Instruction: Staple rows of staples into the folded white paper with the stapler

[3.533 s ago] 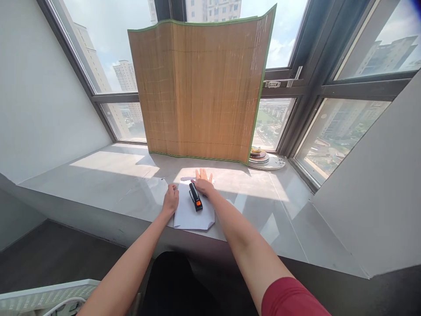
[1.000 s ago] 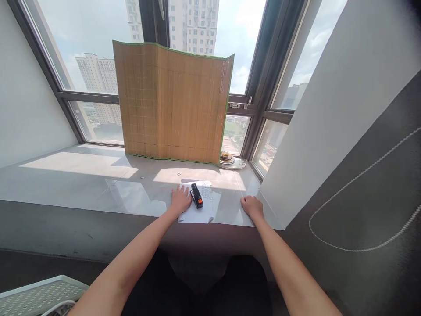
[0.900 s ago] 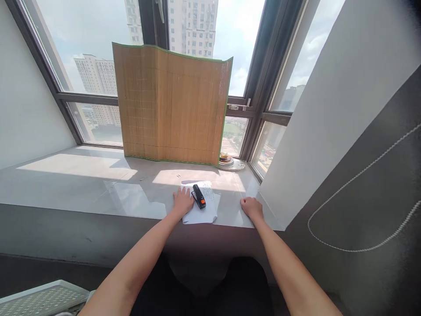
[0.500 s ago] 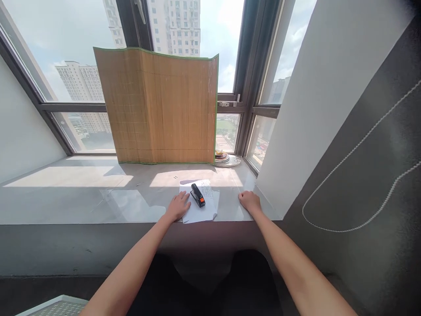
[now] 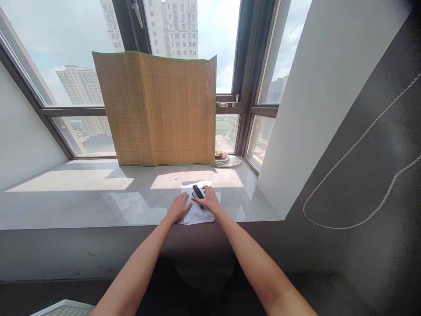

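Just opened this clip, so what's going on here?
A person at a windowsill has both bare hands at some white paper with a black stapler lying on it. The left hand rests flat at the paper's left edge. The right hand is over the stapler, thumb across it; whether it grips firmly is unclear. Behind stands a bamboo mat, with stacked plates beside it.

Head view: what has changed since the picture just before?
The right hand has moved left across the windowsill to the black stapler and now partly covers it; a firm grip cannot be confirmed. Unchanged: the left hand rests on the left edge of the papers, the stapler lies on them, and the bamboo mat stands upright.
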Action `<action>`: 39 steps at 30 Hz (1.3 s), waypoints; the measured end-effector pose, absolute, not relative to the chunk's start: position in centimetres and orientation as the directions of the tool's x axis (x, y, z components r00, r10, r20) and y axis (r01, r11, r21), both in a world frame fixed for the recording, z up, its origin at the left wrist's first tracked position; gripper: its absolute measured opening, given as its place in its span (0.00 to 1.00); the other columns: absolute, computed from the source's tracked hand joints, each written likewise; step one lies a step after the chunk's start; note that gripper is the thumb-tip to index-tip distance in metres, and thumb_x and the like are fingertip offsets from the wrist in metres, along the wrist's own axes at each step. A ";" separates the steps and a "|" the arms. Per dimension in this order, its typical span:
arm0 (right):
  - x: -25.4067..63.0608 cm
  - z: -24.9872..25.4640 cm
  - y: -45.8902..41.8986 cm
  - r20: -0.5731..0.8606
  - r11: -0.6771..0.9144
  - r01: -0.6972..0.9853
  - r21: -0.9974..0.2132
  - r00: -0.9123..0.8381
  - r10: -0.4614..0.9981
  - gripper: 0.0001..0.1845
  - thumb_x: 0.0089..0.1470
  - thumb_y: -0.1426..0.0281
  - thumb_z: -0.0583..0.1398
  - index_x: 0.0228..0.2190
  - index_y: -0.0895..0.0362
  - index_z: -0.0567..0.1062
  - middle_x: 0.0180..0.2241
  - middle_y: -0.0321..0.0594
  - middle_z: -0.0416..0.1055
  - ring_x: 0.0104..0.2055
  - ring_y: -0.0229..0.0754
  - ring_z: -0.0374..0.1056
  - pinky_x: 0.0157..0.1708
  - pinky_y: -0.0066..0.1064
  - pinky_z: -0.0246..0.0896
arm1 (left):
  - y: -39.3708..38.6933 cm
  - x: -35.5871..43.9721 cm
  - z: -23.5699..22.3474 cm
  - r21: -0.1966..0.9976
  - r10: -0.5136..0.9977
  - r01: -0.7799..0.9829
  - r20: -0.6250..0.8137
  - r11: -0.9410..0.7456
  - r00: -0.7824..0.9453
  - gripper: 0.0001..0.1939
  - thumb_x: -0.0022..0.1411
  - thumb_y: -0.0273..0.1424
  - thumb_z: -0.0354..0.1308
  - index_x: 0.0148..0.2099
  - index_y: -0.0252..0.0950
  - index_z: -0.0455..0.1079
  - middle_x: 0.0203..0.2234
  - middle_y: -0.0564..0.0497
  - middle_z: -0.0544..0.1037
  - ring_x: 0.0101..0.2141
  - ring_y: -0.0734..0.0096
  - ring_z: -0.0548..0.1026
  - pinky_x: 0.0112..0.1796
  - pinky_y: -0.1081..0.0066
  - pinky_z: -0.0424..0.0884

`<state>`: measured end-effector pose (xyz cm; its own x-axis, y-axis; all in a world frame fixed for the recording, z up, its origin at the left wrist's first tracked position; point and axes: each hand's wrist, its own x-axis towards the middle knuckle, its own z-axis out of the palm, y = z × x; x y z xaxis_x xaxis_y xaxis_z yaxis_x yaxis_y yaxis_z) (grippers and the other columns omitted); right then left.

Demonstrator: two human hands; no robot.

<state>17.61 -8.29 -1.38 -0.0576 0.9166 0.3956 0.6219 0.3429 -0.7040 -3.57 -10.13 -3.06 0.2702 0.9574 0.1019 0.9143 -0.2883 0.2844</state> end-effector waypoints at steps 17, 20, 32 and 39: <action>20.9 -2.4 -9.5 0.454 0.511 0.387 -0.767 -0.235 0.859 0.17 0.59 0.64 0.61 0.49 0.51 0.79 0.49 0.43 0.77 0.53 0.50 0.70 0.56 0.41 0.64 | -9.9 -3.9 -3.9 0.389 0.949 0.866 0.169 -0.313 0.267 0.38 0.71 0.51 0.54 0.74 0.35 0.56 0.73 0.35 0.61 0.72 0.48 0.60 0.71 0.51 0.51; 21.5 -2.4 -9.5 0.477 0.431 0.401 -0.808 0.017 0.879 0.18 0.59 0.52 0.61 0.38 0.54 0.78 0.39 0.42 0.75 0.43 0.48 0.68 0.47 0.38 0.65 | -9.9 -3.9 -3.8 0.407 0.949 0.858 0.173 -0.314 0.265 0.38 0.70 0.52 0.55 0.73 0.36 0.58 0.72 0.36 0.62 0.71 0.48 0.60 0.71 0.52 0.51; 21.4 -2.8 -8.2 0.250 0.196 0.492 -0.848 0.046 0.967 0.12 0.60 0.60 0.48 0.26 0.49 0.59 0.26 0.34 0.64 0.32 0.45 0.62 0.34 0.33 0.54 | -10.4 -4.1 -3.6 0.511 0.976 0.832 0.141 -0.217 0.168 0.43 0.65 0.53 0.59 0.74 0.37 0.57 0.73 0.39 0.61 0.69 0.47 0.65 0.65 0.58 0.64; 21.3 -3.1 -7.8 0.219 0.147 0.533 -0.833 0.074 0.973 0.11 0.63 0.63 0.46 0.28 0.48 0.59 0.27 0.36 0.65 0.34 0.49 0.63 0.36 0.35 0.56 | -10.2 -4.2 -3.7 0.556 0.974 0.802 0.167 -0.221 0.153 0.44 0.62 0.51 0.63 0.73 0.37 0.58 0.71 0.38 0.64 0.67 0.47 0.67 0.61 0.58 0.69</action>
<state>21.29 -7.81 -3.10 0.0739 0.9729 0.2190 0.5329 0.1471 -0.8333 -4.18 -10.24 -3.68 0.1526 0.9740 0.1672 0.8015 -0.2209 0.5556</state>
